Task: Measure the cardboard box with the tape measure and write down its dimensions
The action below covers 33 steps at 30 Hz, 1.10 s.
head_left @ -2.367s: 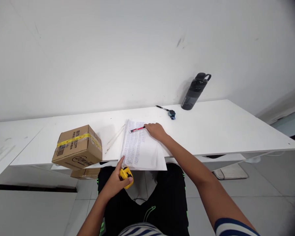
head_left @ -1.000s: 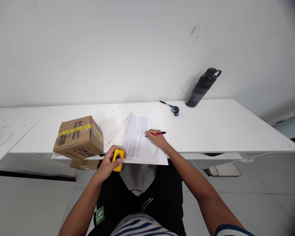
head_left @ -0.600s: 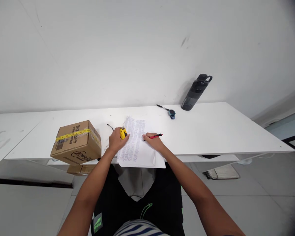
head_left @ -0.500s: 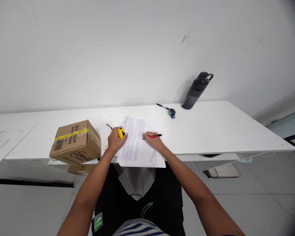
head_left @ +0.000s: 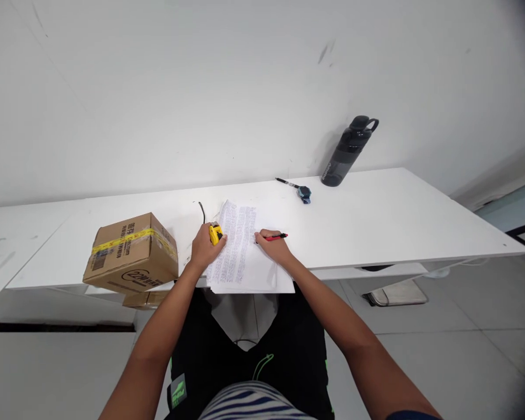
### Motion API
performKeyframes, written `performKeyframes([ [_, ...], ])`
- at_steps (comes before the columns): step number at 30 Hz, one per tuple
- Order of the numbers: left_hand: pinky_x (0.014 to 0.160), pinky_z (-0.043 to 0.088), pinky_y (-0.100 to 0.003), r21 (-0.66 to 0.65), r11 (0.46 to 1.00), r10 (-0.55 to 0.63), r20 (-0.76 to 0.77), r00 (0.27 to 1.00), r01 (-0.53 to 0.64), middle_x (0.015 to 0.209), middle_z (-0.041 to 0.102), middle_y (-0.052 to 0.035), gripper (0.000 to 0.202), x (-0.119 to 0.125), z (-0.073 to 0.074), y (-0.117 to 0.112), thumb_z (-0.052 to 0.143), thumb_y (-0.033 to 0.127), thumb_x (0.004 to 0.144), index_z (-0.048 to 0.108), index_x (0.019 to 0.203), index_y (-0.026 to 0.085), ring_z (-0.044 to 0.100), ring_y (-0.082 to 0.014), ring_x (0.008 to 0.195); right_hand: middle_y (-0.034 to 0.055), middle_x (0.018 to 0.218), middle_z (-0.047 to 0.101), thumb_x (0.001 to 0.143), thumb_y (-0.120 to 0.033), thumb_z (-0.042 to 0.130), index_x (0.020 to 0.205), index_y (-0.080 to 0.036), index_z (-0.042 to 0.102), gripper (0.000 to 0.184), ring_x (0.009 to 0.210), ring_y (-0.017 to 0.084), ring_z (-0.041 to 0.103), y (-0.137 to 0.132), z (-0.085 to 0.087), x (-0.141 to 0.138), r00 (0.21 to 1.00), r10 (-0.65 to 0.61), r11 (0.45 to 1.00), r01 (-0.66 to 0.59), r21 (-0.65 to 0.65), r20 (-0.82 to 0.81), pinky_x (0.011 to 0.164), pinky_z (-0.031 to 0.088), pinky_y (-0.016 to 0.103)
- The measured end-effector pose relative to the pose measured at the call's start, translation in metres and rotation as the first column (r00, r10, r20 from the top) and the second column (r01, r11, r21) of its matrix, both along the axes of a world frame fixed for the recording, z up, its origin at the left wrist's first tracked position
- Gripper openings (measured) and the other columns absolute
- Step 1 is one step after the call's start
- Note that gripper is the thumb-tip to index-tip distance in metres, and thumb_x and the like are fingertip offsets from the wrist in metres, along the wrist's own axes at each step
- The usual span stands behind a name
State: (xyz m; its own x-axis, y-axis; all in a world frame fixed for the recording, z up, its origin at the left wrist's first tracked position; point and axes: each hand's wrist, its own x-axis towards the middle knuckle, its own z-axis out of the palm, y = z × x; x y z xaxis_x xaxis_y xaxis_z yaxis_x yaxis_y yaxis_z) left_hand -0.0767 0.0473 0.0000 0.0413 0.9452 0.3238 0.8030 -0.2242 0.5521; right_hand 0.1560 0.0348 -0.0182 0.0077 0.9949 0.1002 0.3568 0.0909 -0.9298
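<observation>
My left hand (head_left: 205,246) is closed around a yellow and black tape measure (head_left: 216,234), at the left edge of a stack of paper (head_left: 245,251). Columns of dense blue handwriting cover the left part of the top sheet; its right part looks blank. Gripped in my right hand (head_left: 272,245) is a red pen (head_left: 276,237), with its black end pointing right. Its tip is near the right edge of the writing, and whether it touches the paper is too small to tell. A thin black cord or strap (head_left: 202,211) sticks out beyond my left hand.
A taped cardboard box (head_left: 131,254) stands left of my left arm on the white table (head_left: 376,221). Toward the wall lie a black pen (head_left: 286,182) and a wristwatch (head_left: 304,193). A dark bottle (head_left: 349,151) stands at the back right. Another carton (head_left: 144,300) shows below the table.
The view has shifted slightly. My right hand with the red pen has moved a little to the right over the paper. The black cord now stands more upright. My left hand keeps its grip.
</observation>
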Motion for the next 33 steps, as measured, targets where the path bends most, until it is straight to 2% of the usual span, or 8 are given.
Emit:
performKeyframes([
  [5, 0.077, 0.045, -0.037, -0.083, 0.997, 0.011, 0.079, 0.997, -0.005, 0.102, 0.063, -0.0071, 0.049, -0.002, -0.003, 0.008, 0.057, 0.055, 0.082, 0.048, 0.117, 0.022, 0.061, -0.0253, 0.090, -0.0047, 0.056, 0.031, 0.082, -0.040, 0.049, 0.055, -0.023, 0.026, 0.039, 0.057, 0.012, 0.031, 0.000, -0.001, 0.001, 1.000, 0.009, 1.000, -0.009, 0.010, 0.006, 0.056, 0.024, 0.028],
  [12, 0.070, 0.044, -0.031, -0.155, 0.985, -0.008, 0.381, 0.925, 0.072, 0.091, 0.057, -0.0018, 0.036, -0.006, -0.010, 0.019, 0.055, 0.050, 0.085, 0.046, 0.107, 0.023, 0.056, -0.0172, 0.078, -0.0034, 0.056, 0.040, 0.083, -0.046, 0.050, 0.054, -0.023, 0.034, 0.040, 0.059, 0.014, 0.040, -0.001, -0.001, 0.003, 0.998, 0.056, 0.998, -0.056, 0.011, 0.007, 0.057, 0.029, 0.028],
  [18, 0.071, 0.044, -0.029, -0.162, 0.977, -0.060, 0.412, 0.909, 0.138, 0.092, 0.052, -0.0015, 0.037, -0.010, -0.014, 0.020, 0.060, 0.039, 0.082, 0.043, 0.110, 0.022, 0.053, -0.0154, 0.079, -0.0044, 0.055, 0.034, 0.083, -0.044, 0.051, 0.054, -0.023, 0.031, 0.041, 0.056, 0.013, 0.034, -0.001, -0.002, 0.003, 1.000, 0.017, 1.000, -0.017, 0.019, 0.011, 0.056, 0.027, 0.029],
  [20, 0.070, 0.045, -0.028, -0.166, 0.972, -0.081, 0.431, 0.899, 0.167, 0.091, 0.051, -0.0012, 0.037, -0.011, -0.014, 0.020, 0.060, 0.037, 0.082, 0.042, 0.111, 0.022, 0.052, -0.0148, 0.078, -0.0044, 0.055, 0.036, 0.083, -0.043, 0.051, 0.054, -0.023, 0.030, 0.040, 0.056, 0.013, 0.035, -0.001, -0.003, 0.003, 0.999, 0.048, 0.999, -0.048, 0.010, 0.006, 0.056, 0.027, 0.029],
  [23, 0.067, 0.044, -0.027, -0.186, 0.970, -0.055, 0.450, 0.891, 0.154, 0.088, 0.050, 0.0001, 0.037, -0.010, -0.012, 0.019, 0.061, 0.039, 0.082, 0.042, 0.108, 0.022, 0.051, -0.0140, 0.075, -0.0037, 0.056, 0.041, 0.083, -0.043, 0.051, 0.054, -0.023, 0.032, 0.040, 0.058, 0.013, 0.040, -0.001, -0.004, 0.004, 0.994, 0.105, 0.994, -0.105, -0.008, -0.016, 0.058, 0.030, 0.029],
  [26, 0.064, 0.043, -0.026, -0.198, 0.971, -0.032, 0.456, 0.889, 0.136, 0.083, 0.050, 0.0012, 0.033, -0.008, -0.010, 0.018, 0.060, 0.045, 0.083, 0.043, 0.101, 0.022, 0.051, -0.0133, 0.071, -0.0042, 0.055, 0.040, 0.082, -0.044, 0.051, 0.054, -0.023, 0.033, 0.040, 0.057, 0.013, 0.039, -0.001, -0.004, 0.004, 0.997, 0.076, 0.997, -0.077, -0.016, -0.026, 0.058, 0.030, 0.029],
  [30, 0.062, 0.041, -0.027, -0.142, 0.984, -0.045, 0.398, 0.916, 0.110, 0.080, 0.053, 0.0012, 0.031, -0.007, -0.007, 0.012, 0.055, 0.051, 0.086, 0.047, 0.095, 0.022, 0.051, -0.0138, 0.070, -0.0037, 0.056, 0.041, 0.082, -0.045, 0.052, 0.053, -0.023, 0.035, 0.039, 0.058, 0.014, 0.040, -0.002, -0.003, 0.003, 0.994, 0.107, 0.994, -0.107, -0.007, -0.020, 0.058, 0.031, 0.029],
  [33, 0.063, 0.040, -0.027, -0.107, 0.991, -0.037, 0.364, 0.931, 0.081, 0.080, 0.055, 0.0007, 0.031, -0.008, -0.007, 0.009, 0.053, 0.052, 0.087, 0.049, 0.095, 0.022, 0.052, -0.0149, 0.071, -0.0030, 0.055, 0.042, 0.081, -0.046, 0.050, 0.053, -0.023, 0.035, 0.039, 0.058, 0.015, 0.041, -0.002, -0.004, 0.003, 0.999, 0.044, 0.999, -0.044, 0.005, -0.011, 0.058, 0.031, 0.029],
])
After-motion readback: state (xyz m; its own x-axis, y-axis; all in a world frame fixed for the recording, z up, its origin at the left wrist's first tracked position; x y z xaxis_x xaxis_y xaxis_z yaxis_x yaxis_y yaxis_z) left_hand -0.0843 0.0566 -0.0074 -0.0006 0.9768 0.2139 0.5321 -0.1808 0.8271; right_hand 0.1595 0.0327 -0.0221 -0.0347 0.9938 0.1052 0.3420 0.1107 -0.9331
